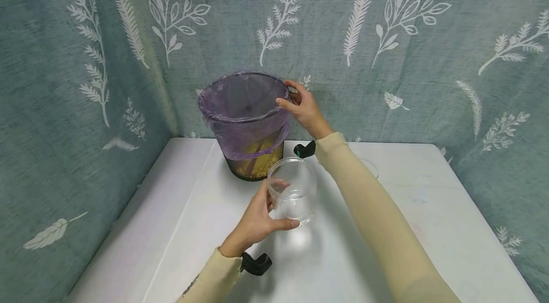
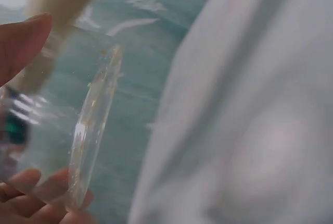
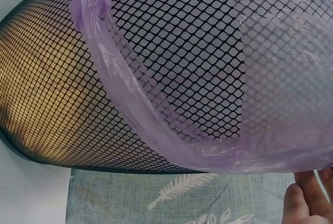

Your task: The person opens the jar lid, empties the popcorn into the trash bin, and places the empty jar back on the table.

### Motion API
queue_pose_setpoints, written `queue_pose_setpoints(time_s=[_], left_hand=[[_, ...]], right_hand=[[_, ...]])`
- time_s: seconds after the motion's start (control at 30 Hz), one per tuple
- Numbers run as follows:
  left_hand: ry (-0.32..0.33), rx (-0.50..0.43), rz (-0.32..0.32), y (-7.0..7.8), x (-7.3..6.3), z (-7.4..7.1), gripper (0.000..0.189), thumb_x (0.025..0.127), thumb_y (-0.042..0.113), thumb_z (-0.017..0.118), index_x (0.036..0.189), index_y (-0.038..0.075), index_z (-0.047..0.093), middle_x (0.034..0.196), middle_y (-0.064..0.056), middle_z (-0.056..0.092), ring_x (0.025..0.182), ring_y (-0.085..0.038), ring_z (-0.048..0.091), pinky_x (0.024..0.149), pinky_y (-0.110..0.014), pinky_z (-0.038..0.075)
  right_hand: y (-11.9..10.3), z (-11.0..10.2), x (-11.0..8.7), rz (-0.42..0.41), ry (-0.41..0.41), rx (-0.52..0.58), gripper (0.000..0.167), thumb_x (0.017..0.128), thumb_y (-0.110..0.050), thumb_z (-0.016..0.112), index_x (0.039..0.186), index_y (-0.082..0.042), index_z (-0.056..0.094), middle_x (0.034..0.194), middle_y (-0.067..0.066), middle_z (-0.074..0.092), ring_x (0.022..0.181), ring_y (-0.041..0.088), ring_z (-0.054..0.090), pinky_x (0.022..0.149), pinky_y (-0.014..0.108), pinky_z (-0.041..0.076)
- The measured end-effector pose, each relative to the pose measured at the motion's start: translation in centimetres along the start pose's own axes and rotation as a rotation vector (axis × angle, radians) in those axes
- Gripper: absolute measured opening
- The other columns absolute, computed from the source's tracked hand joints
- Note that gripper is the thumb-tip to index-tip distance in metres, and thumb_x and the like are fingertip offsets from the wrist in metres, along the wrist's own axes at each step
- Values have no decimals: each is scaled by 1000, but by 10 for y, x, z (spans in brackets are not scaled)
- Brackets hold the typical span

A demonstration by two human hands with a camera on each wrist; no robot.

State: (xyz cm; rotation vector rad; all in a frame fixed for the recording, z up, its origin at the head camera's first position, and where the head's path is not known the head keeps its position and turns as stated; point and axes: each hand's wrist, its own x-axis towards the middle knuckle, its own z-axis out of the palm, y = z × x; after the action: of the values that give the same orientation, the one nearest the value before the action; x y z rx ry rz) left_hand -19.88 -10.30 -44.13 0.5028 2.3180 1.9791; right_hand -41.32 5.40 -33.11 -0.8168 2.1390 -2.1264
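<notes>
A black mesh trash bin [image 1: 253, 169] with a purple plastic bag [image 1: 246, 136] folded over its rim stands at the back of the table. My right hand [image 1: 303, 108] grips the right side of that rim, thumb over the near side and fingers behind. In the right wrist view, the fingertips [image 3: 296, 200] show beside the bag's edge. Nearer to me, a clear plastic container [image 1: 296, 193] is in my left hand [image 1: 257, 222], thumb and fingers spread around its wall. Its round lip [image 2: 93, 125] fills the middle of the left wrist view.
Something yellow [image 3: 52, 88] shows through the lower mesh of the bin. To the right of my right forearm, a thin clear round edge [image 1: 371, 168] lies on the white table [image 1: 429, 207]. A patterned green curtain [image 1: 326, 31] hangs behind and along the sides.
</notes>
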Motion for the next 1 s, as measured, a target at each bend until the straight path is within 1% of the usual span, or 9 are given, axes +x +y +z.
queue_pose_setpoints(time_s=[0.1,0.2,0.33,0.43,0.53,0.63,0.77,1.0], left_hand=[[-49,-7,-25,-17,-3,12,87,75,5,94,144,7,41,151,-10,50,135,-27,52,113,-45,41],[-97,4,-44,-32,-4,20,88,76,8,94,144,5,39,153,-14,49,137,-31,50,113,-54,39],[-121,20,-63,-47,-4,29,91,74,8,96,145,5,39,153,-14,48,142,-33,43,116,-57,33],[-130,18,-64,-55,-2,32,92,73,6,96,146,6,39,153,-14,47,142,-33,42,118,-54,32],[-132,35,-63,-60,-1,35,94,72,4,96,147,6,38,154,-14,48,144,-33,42,118,-54,32],[-130,75,-61,-63,0,37,96,70,3,96,147,6,39,154,-13,49,144,-33,43,117,-54,32],[-130,116,-64,-65,2,41,97,69,3,97,146,8,40,153,-13,49,141,-33,45,117,-54,31],[-142,145,-58,-68,3,47,94,67,0,97,143,5,41,151,-17,50,139,-35,47,117,-53,31]], right_hand=[[-1,1,-1,13,-7,-2,68,104,-12,66,164,-5,33,168,13,30,152,32,37,119,42,40],[-1,1,-1,20,-5,-13,67,105,-13,66,164,-6,34,169,12,30,153,30,37,119,40,40],[-1,0,0,25,-7,-11,67,105,-14,66,164,-7,34,169,11,30,152,28,38,118,40,41],[-1,0,0,28,-7,-10,68,105,-15,67,164,-8,34,169,9,30,152,27,38,118,40,41],[0,0,0,29,-10,-9,68,105,-15,67,164,-9,34,169,8,30,153,27,37,118,39,41],[0,0,0,32,-12,-9,68,105,-15,67,164,-10,33,169,8,29,153,26,36,118,38,40],[0,0,-1,31,-8,-14,68,105,-16,67,164,-10,33,170,8,30,154,26,35,119,37,39],[-1,1,-2,28,0,-17,68,105,-15,66,164,-10,33,169,8,30,153,25,37,120,35,38]])
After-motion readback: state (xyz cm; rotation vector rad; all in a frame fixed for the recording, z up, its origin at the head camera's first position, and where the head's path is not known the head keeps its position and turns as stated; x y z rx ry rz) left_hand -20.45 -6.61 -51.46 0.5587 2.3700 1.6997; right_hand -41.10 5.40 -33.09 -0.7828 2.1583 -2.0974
